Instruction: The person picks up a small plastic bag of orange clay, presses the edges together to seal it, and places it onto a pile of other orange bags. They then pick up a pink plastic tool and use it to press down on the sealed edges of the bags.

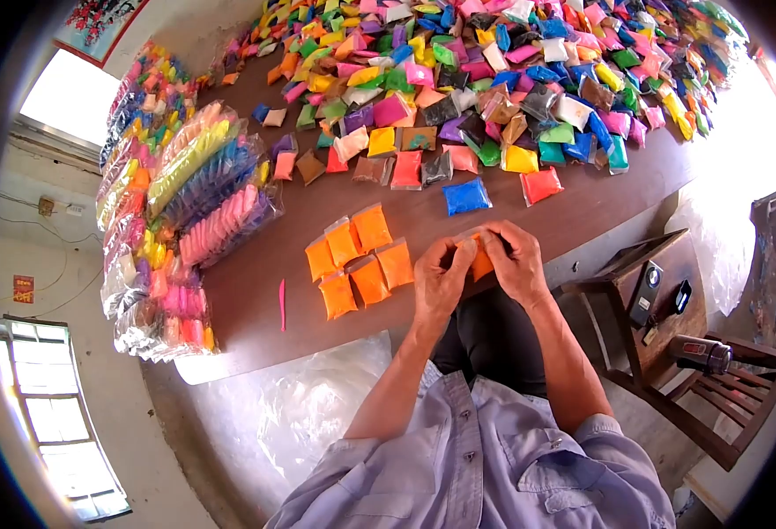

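Across a brown surface [304, 204], work centers on the near edge, where a person's left hand [441, 275] and right hand [516, 263] each hold a pinching grip, thumb against fingers, on one orange packet [481, 264]. Six other orange packets [370, 279] (a pink stick [283, 305] nearby) lie beside the left hand; beyond are a blue packet [467, 197] and a multicolored heap [493, 75].
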The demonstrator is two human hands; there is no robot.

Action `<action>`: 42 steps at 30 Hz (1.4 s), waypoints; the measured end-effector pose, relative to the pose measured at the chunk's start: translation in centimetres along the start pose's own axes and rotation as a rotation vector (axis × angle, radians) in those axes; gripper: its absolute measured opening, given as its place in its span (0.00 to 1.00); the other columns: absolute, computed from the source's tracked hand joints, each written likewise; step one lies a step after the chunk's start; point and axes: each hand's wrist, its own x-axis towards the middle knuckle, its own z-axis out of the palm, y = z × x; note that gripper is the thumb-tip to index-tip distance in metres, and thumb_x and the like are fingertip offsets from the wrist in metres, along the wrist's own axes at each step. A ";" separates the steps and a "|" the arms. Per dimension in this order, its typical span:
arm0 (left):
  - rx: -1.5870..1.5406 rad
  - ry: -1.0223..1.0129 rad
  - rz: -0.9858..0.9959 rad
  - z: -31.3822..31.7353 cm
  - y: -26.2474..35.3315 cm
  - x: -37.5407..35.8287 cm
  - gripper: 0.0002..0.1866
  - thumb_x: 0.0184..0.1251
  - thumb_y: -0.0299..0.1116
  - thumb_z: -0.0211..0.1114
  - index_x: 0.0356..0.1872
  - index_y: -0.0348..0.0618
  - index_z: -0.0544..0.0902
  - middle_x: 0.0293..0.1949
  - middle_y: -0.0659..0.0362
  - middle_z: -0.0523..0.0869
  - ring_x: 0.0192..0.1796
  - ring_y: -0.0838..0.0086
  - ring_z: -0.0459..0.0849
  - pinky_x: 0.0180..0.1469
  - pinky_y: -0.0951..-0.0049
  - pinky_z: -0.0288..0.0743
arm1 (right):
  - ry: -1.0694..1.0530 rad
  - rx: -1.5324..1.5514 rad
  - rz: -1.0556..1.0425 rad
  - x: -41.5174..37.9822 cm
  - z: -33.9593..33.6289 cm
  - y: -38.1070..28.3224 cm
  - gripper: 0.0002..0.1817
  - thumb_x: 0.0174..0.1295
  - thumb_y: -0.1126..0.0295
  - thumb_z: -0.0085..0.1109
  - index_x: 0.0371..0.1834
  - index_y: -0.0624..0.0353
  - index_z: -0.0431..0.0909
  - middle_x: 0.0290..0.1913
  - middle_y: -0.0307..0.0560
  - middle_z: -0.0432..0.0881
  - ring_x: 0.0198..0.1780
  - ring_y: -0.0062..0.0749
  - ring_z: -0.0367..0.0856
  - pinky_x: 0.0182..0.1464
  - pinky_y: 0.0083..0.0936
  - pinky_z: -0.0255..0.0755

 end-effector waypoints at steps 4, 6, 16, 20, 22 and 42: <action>-0.077 -0.017 -0.066 -0.1 0.0 0.0 0.12 0.80 0.36 0.65 0.45 0.35 0.87 0.33 0.66 0.84 0.37 0.84 0.78 0.39 0.80 0.74 | 0.020 -0.035 -0.034 -0.1 0.1 0.1 0.07 0.70 0.72 0.61 0.45 0.64 0.85 0.39 0.52 0.86 0.40 0.39 0.87 0.43 0.29 0.78; -0.082 -0.021 -0.054 -0.2 -0.8 0.2 0.13 0.80 0.37 0.64 0.46 0.35 0.86 0.33 0.66 0.84 0.37 0.85 0.78 0.39 0.80 0.74 | 0.027 -0.036 -0.046 -0.1 0.2 -0.2 0.07 0.70 0.73 0.61 0.45 0.63 0.85 0.38 0.52 0.86 0.40 0.40 0.87 0.43 0.29 0.78; -0.121 -0.018 -0.057 0.3 -0.9 0.2 0.12 0.78 0.36 0.67 0.48 0.35 0.86 0.31 0.65 0.84 0.32 0.85 0.79 0.33 0.81 0.73 | 0.007 -0.040 -0.051 0.0 0.0 -0.2 0.06 0.70 0.76 0.61 0.46 0.62 0.85 0.39 0.53 0.87 0.40 0.43 0.88 0.43 0.28 0.78; -0.147 -0.016 -0.038 0.4 -0.7 0.2 0.11 0.76 0.33 0.68 0.49 0.34 0.86 0.31 0.64 0.85 0.31 0.86 0.79 0.32 0.80 0.72 | 0.032 -0.048 -0.111 0.0 0.2 -1.0 0.07 0.71 0.75 0.61 0.47 0.62 0.85 0.39 0.53 0.87 0.40 0.42 0.88 0.44 0.29 0.78; -0.096 -0.022 -0.028 0.2 -0.6 0.3 0.10 0.76 0.31 0.67 0.48 0.33 0.86 0.31 0.63 0.85 0.31 0.86 0.78 0.31 0.80 0.72 | 0.027 -0.081 -0.142 0.0 0.2 -0.6 0.08 0.73 0.72 0.61 0.48 0.63 0.85 0.39 0.53 0.86 0.40 0.43 0.87 0.44 0.30 0.78; -0.093 -0.048 -0.005 0.2 -0.9 0.5 0.10 0.74 0.33 0.71 0.40 0.35 0.83 0.27 0.66 0.84 0.29 0.86 0.78 0.31 0.80 0.73 | -0.056 0.028 0.068 -0.6 -0.9 -0.9 0.13 0.74 0.67 0.62 0.53 0.66 0.84 0.42 0.46 0.87 0.45 0.25 0.84 0.49 0.25 0.78</action>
